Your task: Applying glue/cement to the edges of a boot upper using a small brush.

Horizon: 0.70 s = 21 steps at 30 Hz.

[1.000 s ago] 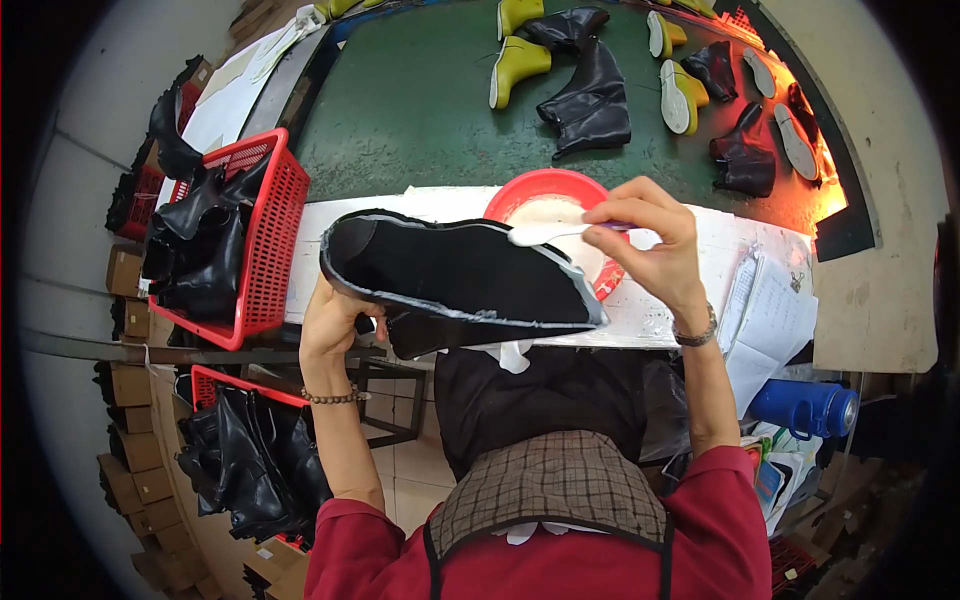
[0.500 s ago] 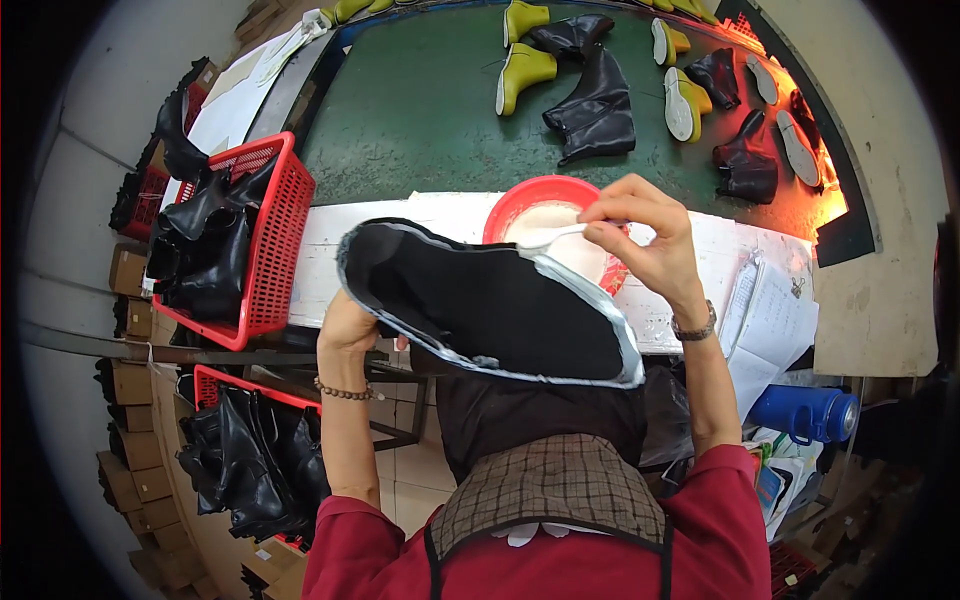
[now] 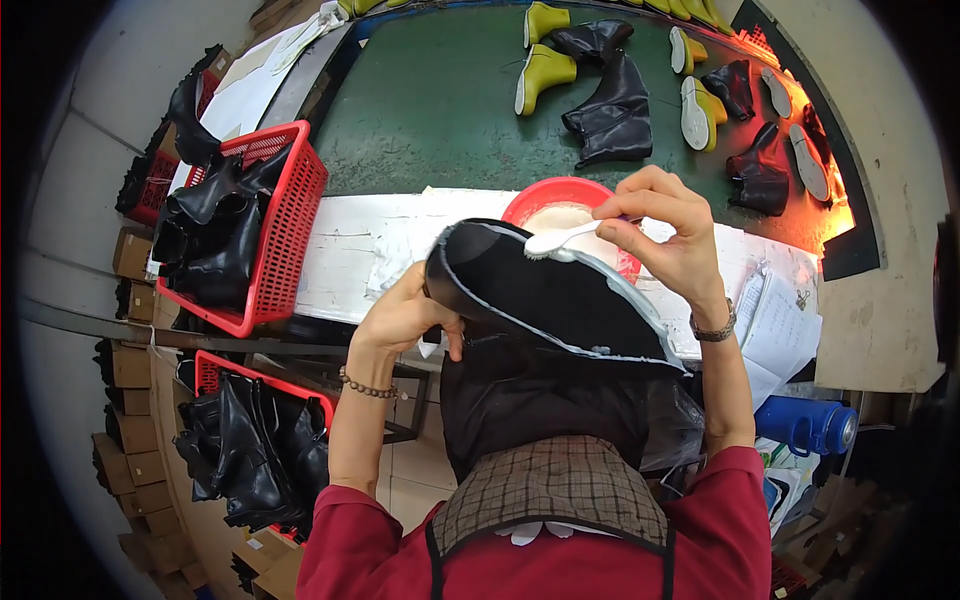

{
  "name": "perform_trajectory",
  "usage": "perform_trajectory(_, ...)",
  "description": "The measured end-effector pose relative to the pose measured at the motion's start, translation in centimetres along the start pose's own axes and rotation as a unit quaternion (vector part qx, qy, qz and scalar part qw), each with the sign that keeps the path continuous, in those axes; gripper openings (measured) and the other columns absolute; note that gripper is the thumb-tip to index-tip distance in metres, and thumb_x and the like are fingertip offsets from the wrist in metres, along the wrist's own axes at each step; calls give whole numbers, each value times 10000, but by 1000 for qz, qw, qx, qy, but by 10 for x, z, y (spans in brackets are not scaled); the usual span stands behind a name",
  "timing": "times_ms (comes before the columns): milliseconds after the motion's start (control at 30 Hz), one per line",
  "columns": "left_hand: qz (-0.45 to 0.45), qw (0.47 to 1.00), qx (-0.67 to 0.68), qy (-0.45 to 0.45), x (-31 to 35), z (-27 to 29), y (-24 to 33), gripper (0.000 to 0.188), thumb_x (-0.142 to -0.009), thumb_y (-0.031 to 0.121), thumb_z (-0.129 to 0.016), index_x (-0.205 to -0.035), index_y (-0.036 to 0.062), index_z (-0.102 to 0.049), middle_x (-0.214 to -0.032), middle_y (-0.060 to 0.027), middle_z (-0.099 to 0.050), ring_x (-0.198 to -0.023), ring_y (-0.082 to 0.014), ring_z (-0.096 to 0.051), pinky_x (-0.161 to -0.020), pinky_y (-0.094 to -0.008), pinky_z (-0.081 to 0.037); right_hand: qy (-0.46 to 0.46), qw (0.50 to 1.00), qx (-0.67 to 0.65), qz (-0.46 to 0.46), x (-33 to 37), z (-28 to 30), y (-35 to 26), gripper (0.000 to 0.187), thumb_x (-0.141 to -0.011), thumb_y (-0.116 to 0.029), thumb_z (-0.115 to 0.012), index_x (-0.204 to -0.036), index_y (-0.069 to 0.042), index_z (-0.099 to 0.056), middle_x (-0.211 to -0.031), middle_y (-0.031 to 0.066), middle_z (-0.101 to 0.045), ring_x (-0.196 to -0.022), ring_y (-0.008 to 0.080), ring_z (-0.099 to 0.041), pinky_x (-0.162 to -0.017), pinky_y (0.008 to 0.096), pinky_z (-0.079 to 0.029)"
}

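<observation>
My left hand (image 3: 410, 315) is closed round a black boot (image 3: 540, 295) near its left end. The boot is held bottom up over my lap and the table's near edge, and a whitish wet band runs along the rim of its black underside. Between the fingertips of my right hand (image 3: 672, 235) is a white toothbrush (image 3: 562, 239). Its bristles rest on the boot's far rim. Just behind the boot stands a red basin (image 3: 575, 186) with a milky substance in it, partly hidden by the boot and my right hand.
A red basket (image 3: 285, 225) of black boots stands at the left, with a second basket (image 3: 203, 375) of boots lower down. On the green surface (image 3: 440, 100) beyond are black boots (image 3: 615, 110) and yellow boots (image 3: 545, 75). Papers (image 3: 775, 325) and a blue bottle (image 3: 810, 425) are at right.
The boot has shifted to the right and turned in my left hand. The toothbrush now touches the rim nearer the boot's left end.
</observation>
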<state>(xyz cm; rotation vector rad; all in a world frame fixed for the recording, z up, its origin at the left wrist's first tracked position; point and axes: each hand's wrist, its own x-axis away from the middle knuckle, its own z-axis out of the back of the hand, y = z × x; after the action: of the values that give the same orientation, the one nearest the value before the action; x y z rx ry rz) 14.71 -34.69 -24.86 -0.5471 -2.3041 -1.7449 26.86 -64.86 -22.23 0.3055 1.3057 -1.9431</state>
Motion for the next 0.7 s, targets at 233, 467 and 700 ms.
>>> perform_trajectory(233,88,991,-58,-78,-7,-17,-5,407,-688,-158,-570,-1090,-102,-599,-770,-159,-666,-550,-287,-678,-495,-375,-588,-56,993,40,94,-28,-7,-1,167,-754,-72,-856,-910,-83,-795,-871,20,-668,-800,152,-594,-735,299,-436)
perform_trajectory(467,2,997,73,28,3,13,-8,486,-624,-200,-549,-1106,-135,-565,-748,-228,-663,-502,-358,-660,-445,-452,-565,7,999,-22,41,-15,2,28,128,-817,-65,-818,-937,-43,-782,-873,18,-665,-804,126,-591,-705,270,-450)
perform_trajectory(700,-89,953,199,211,-31,58,8,232,-737,-104,-614,-964,-69,-640,-820,-144,-650,-669,-291,-670,-560,-427,-625,210,921,-159,-285,92,20,127,250,-1084,-223,-545,-1170,-6,-634,-855,-5,-558,-632,58,-515,-561,225,-425)
